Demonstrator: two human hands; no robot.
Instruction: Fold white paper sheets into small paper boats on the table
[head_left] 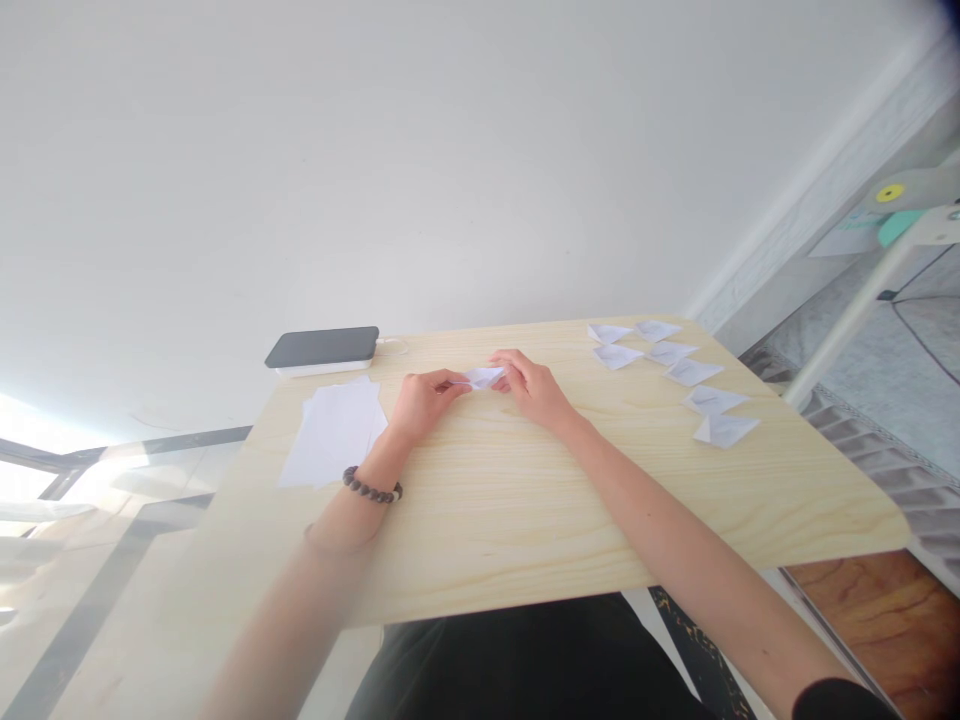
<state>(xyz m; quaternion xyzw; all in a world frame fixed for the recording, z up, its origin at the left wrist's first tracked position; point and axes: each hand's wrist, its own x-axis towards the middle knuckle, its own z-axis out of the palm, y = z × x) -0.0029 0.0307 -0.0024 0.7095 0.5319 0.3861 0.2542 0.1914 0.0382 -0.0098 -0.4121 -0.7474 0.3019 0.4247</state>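
Between my hands is a small folded white paper piece (484, 377), raised slightly over the table. My left hand (426, 402) pinches its left end between thumb and fingers, and a beaded bracelet circles that wrist. On the other side, my right hand (531, 385) grips the right end with bent fingers, which hide part of the fold. Left of my left hand lies a loose stack of white paper sheets (330, 432). Several similar folded paper shapes (694, 372) are spread in rough rows at the right of the table.
A dark-topped box-like device (324, 348) with a white base and cable stands at the back left of the wooden table (495, 530). The table's far edge meets a white wall (450, 160). A white metal frame (862, 310) stands beyond the right edge.
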